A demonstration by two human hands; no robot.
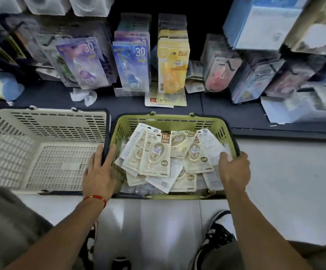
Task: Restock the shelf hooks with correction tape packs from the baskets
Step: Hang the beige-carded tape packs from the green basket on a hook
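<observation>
Shelf packs (132,69) read "30"; green basket (170,118) packs (155,158) read "15". Left hand (99,170) and right hand (234,168) grip opposite basket rims; white basket (47,117) touches alongside.

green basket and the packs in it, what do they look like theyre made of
Green basket: looks like moulded plastic, matt, with slotted walls. Correction tape packs: seemingly printed card backing under a clear plastic blister, judging by the glossy bubble over the dispenser.

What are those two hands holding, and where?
Both hold the green basket: left hand on its left rim and dark handle, right hand curled over its right rim.
</observation>
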